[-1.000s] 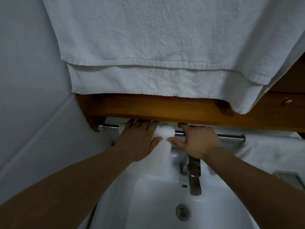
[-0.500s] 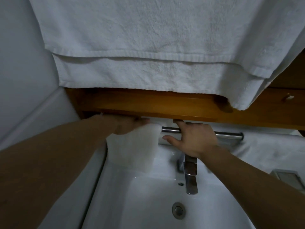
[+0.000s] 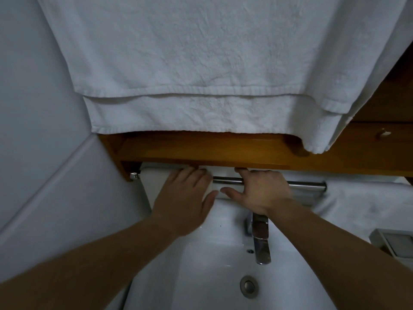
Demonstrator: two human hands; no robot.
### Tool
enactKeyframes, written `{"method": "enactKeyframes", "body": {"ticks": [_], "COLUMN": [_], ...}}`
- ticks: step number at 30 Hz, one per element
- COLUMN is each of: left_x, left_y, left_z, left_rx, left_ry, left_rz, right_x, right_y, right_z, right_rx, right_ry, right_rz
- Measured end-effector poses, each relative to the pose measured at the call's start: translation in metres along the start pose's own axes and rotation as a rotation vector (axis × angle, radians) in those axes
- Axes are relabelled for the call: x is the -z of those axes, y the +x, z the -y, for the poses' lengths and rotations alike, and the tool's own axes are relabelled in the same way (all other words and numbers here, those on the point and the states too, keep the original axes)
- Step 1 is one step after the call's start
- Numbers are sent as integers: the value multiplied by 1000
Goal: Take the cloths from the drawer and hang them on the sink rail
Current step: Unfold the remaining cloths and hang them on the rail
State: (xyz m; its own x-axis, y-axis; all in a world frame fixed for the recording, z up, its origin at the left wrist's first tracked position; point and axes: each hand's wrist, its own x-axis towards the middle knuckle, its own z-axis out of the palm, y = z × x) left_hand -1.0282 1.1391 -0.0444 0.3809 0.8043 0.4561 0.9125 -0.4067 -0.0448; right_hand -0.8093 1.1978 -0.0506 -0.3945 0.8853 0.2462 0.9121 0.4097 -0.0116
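The white cloth (image 3: 152, 184) is draped over the left end of the sink rail (image 3: 308, 185), beneath the wooden shelf (image 3: 212, 151) — the left hand (image 3: 185, 198) lies flat on it, fingers straight and close together. The right hand (image 3: 261, 191) rests on the rail just beside the cloth, fingers spread and loose (their tips hidden under the shelf).

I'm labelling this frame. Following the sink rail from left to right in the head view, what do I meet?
End cap → cloth → left hand, flat on the cloth → right hand → bare rail
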Motion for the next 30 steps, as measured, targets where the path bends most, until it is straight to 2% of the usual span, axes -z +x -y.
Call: {"method": "enactKeyframes", "body": {"ticks": [3,8,13,17,19,21,22,25,27,30], "left_x": [-14,-35,-37,-38,-31,-27,-23,-15,-12,-10], "left_y": [-12,-18,25,48,61,72,78,71,57,33], "left_z": [-5,13,18,24,26,28,30,29,25,21], "left_rx": [131,82,165,99,127,279,282,1,60,271], "left_ry": [39,147,176,173,126,-106,-122,212,203,161], "left_rz": [69,110,80,82,325,499,577,531,429,236], "right_x": [1,1,-3,-6,-6,-5,-4,1,2,2], "right_y": [0,0,-1,0,0,0,0,-1,-1,-1], "right_z": [-1,0,-1,-1,-1,0,0,1,2,2], "right_rx": [0,11,21,25,21,20,20,20,18,10], "right_ry": [13,5,-8,-26,-41,-45,-42,-32,-32,-28], "right_rz": [10,-6,-41,-70,-64,-57,-56,-40,-36,-16]}}
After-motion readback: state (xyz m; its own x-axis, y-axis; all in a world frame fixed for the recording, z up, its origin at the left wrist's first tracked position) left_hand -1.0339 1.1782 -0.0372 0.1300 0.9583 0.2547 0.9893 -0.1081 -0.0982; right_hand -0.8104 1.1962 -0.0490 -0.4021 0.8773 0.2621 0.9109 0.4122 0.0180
